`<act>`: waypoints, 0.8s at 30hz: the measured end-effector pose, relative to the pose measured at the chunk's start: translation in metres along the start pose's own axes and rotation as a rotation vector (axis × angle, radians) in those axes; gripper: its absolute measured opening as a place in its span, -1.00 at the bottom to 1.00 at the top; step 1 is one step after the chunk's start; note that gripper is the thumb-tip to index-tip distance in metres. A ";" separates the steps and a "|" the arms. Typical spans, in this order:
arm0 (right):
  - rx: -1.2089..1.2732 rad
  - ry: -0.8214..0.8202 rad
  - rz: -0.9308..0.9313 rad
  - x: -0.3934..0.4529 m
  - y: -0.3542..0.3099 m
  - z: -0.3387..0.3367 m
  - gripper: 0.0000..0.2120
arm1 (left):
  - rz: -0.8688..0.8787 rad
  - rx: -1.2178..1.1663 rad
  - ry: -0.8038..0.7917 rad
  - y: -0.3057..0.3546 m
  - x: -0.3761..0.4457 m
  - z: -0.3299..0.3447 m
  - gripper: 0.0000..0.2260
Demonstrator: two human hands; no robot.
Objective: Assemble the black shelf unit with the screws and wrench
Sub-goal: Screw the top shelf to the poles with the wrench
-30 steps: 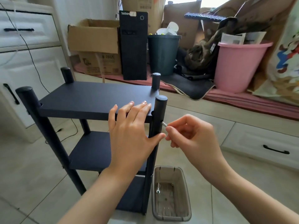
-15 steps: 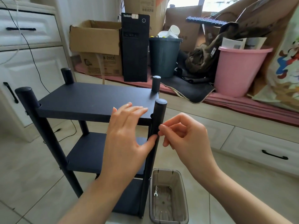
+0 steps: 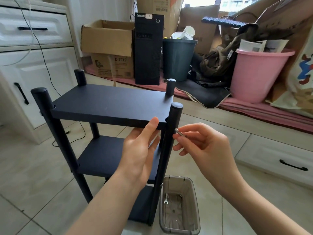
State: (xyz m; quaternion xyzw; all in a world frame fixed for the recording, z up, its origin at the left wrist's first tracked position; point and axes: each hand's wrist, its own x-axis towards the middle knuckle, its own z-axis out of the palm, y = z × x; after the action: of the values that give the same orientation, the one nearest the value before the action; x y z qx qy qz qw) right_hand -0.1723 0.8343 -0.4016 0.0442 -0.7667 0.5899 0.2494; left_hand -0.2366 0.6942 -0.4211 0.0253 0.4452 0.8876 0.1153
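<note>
The black shelf unit (image 3: 108,102) stands upright on the tiled floor, with three boards between four round posts. My left hand (image 3: 140,150) reaches under the front edge of the top board, thumb lying against that edge, fingers hidden beneath. My right hand (image 3: 199,143) pinches a silver screw (image 3: 179,132) whose tip meets the near right post (image 3: 171,133) just below the top board. A small wrench (image 3: 166,199) lies in the clear plastic bin (image 3: 194,223) at the foot of that post.
White cabinet drawers (image 3: 33,31) stand at the left and a low drawer (image 3: 279,160) at the right. Behind the shelf are cardboard boxes (image 3: 108,36), a black computer tower (image 3: 149,48), a dark bin (image 3: 177,58) and a pink bucket (image 3: 257,73).
My left hand has dropped from the top board's front and the post to under the board's edge. My right hand drew back a little, and the screw shows again at the post.
</note>
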 end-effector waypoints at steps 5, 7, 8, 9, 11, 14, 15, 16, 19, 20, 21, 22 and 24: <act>-0.015 0.050 0.006 0.003 0.001 -0.001 -0.89 | 0.016 -0.055 -0.109 -0.004 0.002 0.002 -0.79; -0.007 0.055 0.001 0.004 0.001 0.000 -0.89 | 0.021 -0.047 -0.121 -0.003 0.004 0.002 -0.80; -0.001 0.057 -0.004 0.005 0.001 0.001 -0.89 | 0.022 -0.034 -0.130 -0.002 0.004 0.002 -0.79; 0.005 0.059 -0.013 0.005 0.001 0.001 -0.89 | 0.027 -0.012 -0.134 -0.001 0.005 0.002 -0.78; 0.016 0.061 -0.026 0.005 0.002 0.003 -0.89 | 0.047 0.053 -0.139 0.001 0.006 0.002 -0.77; 0.025 0.066 -0.029 0.006 0.003 0.004 -0.89 | 0.071 0.132 -0.154 0.000 0.007 0.003 -0.77; 0.025 0.067 -0.029 0.007 0.004 0.004 -0.89 | 0.074 0.149 -0.161 0.000 0.007 0.003 -0.77; 0.026 0.068 -0.029 0.007 0.004 0.005 -0.89 | 0.076 0.161 -0.168 0.000 0.007 0.003 -0.76; 0.024 0.072 -0.025 0.008 0.006 0.004 -0.89 | 0.078 0.179 -0.180 0.001 0.007 0.003 -0.74; 0.014 0.076 -0.028 0.008 0.006 0.004 -0.89 | 0.077 0.179 -0.180 0.001 0.007 0.002 -0.74; -0.003 0.083 -0.034 0.008 0.006 0.003 -0.89 | 0.077 0.178 -0.182 0.001 0.008 0.002 -0.74; -0.024 0.091 -0.039 0.009 0.006 0.002 -0.89 | 0.077 0.178 -0.183 0.001 0.007 0.002 -0.75; -0.054 0.092 -0.046 0.010 0.007 0.002 -0.87 | 0.075 0.181 -0.178 0.001 0.008 0.001 -0.75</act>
State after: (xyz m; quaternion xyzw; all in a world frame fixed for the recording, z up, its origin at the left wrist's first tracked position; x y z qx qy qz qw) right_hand -0.1842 0.8371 -0.4034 0.0278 -0.7689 0.5645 0.2990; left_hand -0.2438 0.6966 -0.4200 0.1312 0.5104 0.8416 0.1182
